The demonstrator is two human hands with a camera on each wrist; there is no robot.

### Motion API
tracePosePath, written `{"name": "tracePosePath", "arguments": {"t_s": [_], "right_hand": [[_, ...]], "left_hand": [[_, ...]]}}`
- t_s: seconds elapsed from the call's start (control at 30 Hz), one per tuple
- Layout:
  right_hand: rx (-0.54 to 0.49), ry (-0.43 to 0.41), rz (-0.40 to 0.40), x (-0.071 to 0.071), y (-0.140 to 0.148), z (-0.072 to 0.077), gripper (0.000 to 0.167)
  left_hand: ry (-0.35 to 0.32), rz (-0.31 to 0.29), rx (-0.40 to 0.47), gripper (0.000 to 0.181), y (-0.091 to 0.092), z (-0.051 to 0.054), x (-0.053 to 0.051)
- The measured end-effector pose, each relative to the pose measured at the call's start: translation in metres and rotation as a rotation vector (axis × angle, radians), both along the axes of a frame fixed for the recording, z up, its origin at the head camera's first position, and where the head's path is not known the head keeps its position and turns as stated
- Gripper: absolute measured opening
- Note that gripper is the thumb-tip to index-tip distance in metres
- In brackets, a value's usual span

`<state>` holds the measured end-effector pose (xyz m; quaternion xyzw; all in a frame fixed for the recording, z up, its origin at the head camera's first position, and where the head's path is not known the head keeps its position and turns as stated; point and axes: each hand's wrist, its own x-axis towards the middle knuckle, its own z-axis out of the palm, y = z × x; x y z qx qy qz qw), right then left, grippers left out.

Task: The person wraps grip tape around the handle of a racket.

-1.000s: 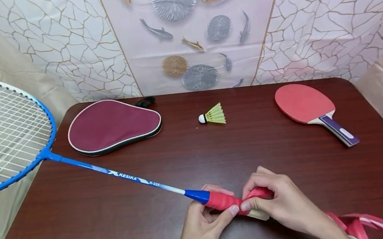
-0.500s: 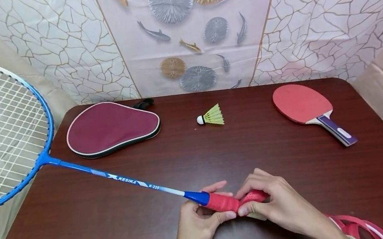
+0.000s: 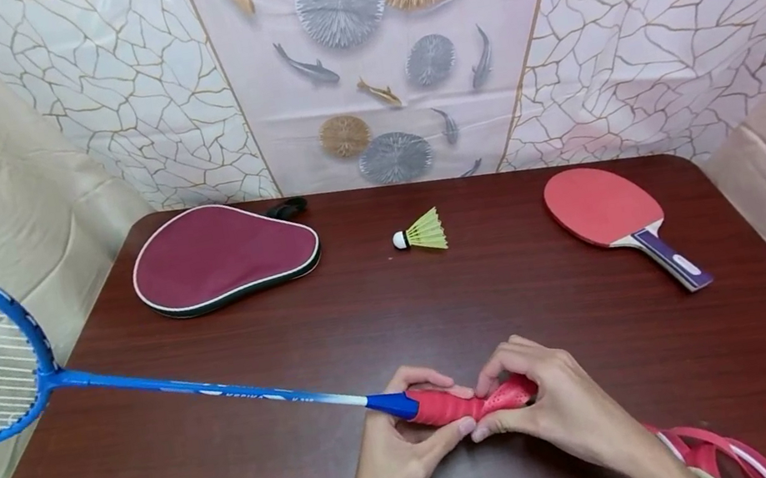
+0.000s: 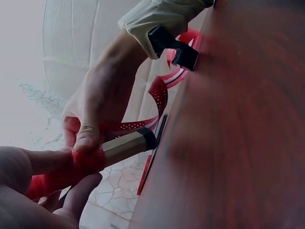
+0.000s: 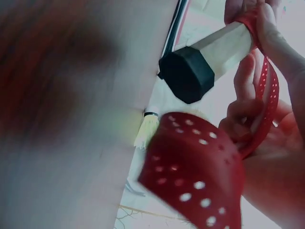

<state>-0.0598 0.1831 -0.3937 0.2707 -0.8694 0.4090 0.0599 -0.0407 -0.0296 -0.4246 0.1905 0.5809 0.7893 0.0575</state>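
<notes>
Of two hands at lower centre, the left hand [image 3: 400,456] grips one racket [image 3: 149,385], which runs to the left edge; the right hand [image 3: 569,398] pinches red tape [image 3: 511,393]. One case [image 3: 221,253], upper left; one shuttlecock [image 3: 426,232], centre; one bat [image 3: 606,206], right. Brown table [image 3: 366,318], patterned cloth [image 3: 147,101] behind.

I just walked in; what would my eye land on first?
Probably the blue racket, slanting from the left edge of the head view down to the left hand on its red grip. There, the right hand pinches red perforated tape. Farther back on the dark table, a yellow shuttlecock lies between a maroon case and a red paddle.
</notes>
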Motion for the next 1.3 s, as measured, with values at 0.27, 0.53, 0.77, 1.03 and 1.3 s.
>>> {"name": "tracePosePath", "arguments": {"t_s": [0.27, 0.53, 0.77, 1.03, 1.3], "right_hand": [[-0.026, 0.006, 0.02, -0.0033, 0.0042, -0.0017, 0.022], [-0.025, 0.011, 0.008, -0.0016, 0.003, -0.0021, 0.02], [0.003, 0.018, 0.049, -0.0022, 0.0012, -0.0049, 0.022], [0.003, -0.015, 0.042, -0.0001, 0.0007, -0.0031, 0.026], [-0.014, -0.029, 0.046, 0.0011, -0.0001, -0.002, 0.035]], "left_hand": [[0.024, 0.028, -0.006, 0.031, -0.0013, -0.0001, -0.0029], [0.009, 0.062, -0.084, 0.031, -0.0019, 0.0018, -0.0026], [0.037, 0.057, -0.045, 0.031, -0.0023, -0.0022, -0.004], [-0.01, -0.009, -0.037, 0.042, -0.0033, -0.0045, -0.0049], [-0.104, -0.012, -0.11, 0.032, -0.0054, -0.001, -0.0041]]}}
